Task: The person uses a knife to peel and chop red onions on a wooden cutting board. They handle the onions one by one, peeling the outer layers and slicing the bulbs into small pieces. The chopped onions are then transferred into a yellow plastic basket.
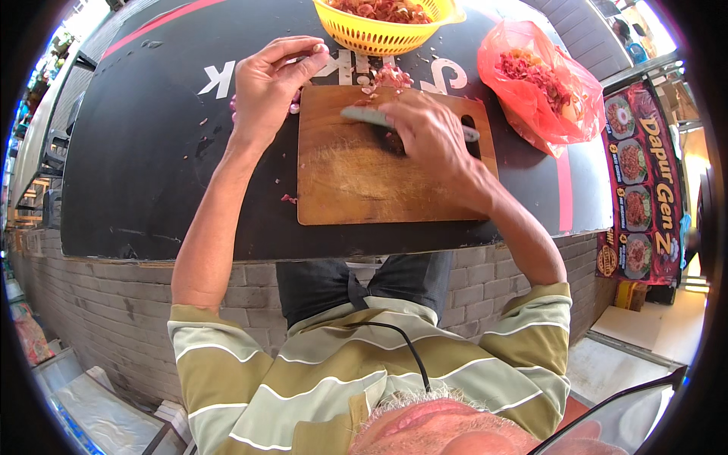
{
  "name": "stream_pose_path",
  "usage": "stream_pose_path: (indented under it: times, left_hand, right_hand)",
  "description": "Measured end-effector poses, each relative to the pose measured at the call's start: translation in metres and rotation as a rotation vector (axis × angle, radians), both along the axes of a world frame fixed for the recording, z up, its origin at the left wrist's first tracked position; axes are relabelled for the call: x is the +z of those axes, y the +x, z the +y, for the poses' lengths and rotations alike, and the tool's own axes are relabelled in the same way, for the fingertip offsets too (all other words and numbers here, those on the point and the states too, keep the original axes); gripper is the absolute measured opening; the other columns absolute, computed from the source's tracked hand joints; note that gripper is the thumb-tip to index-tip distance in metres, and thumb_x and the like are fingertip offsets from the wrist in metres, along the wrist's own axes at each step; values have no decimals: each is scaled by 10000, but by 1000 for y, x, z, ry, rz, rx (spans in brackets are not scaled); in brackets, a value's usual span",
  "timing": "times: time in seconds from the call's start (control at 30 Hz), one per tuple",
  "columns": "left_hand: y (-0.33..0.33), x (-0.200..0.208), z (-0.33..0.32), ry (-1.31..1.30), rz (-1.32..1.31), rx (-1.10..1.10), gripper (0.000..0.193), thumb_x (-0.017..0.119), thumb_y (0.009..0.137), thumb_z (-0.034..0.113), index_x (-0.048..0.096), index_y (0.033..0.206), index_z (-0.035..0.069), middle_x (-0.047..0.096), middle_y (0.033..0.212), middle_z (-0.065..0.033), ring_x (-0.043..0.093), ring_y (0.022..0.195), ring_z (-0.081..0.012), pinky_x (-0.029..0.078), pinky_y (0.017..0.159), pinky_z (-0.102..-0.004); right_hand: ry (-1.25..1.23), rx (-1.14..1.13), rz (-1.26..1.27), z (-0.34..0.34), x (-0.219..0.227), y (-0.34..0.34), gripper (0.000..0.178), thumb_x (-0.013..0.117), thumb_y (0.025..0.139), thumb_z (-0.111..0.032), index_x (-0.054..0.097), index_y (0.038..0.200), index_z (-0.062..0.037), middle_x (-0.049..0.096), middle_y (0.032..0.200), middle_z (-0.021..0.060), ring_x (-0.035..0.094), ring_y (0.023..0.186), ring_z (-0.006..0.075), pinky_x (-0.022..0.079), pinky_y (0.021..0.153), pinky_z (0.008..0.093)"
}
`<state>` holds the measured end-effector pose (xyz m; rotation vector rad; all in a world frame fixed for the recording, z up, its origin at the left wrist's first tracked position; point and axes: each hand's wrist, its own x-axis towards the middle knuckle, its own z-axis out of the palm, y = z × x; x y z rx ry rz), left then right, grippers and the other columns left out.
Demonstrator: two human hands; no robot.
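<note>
My left hand (269,83) is raised just beyond the left far corner of a wooden cutting board (356,182). Its thumb and fingers pinch a small pinkish shallot (321,49). Over the far right part of the board, my right hand (431,129) grips a knife (365,115), whose blade points left, low over the wood. Reddish shallot skins (390,78) lie in a loose heap at the board's far edge. Several purple shallots (294,108) rest on the table beside my left hand, which partly hides them.
A yellow plastic basket (379,32) holding reddish-brown pieces stands at the far side of the black table (144,174). To the right, an open red plastic bag (523,125) contains skins. Small scraps dot the tabletop. A printed food banner (637,182) hangs beyond the right edge.
</note>
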<state>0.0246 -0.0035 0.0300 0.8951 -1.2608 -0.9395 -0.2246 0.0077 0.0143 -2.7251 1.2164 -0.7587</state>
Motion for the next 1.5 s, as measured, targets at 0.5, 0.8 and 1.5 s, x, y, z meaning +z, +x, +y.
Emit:
stream_pose_path:
  times: [0.5,0.8,1.5]
  left_hand:
    - [-26,-18,14,-230,-626,-132,145,746,784,16,696,914,-21,671,957,-90,675,878,-215,545,767,-318]
    - [-25,-23,14,-169,-795,-196,214,766,774,6,690,972,-19,671,1003,-72,661,898,-206,531,826,-317]
    - [-36,-30,14,-300,-911,-36,227,798,774,154,747,974,59,671,995,-43,601,999,-223,474,882,-357]
  right_hand:
    - [133,64,6,33,15,-42,187,647,837,-74,676,1022,-68,627,920,122,619,906,342,495,742,444]
    - [47,-216,-39,-42,-3,-43,170,600,901,-117,713,1010,-53,621,878,133,620,877,349,485,740,461]
    - [232,-239,54,-17,20,-61,196,656,851,-179,629,987,-39,635,919,153,621,932,364,472,802,467]
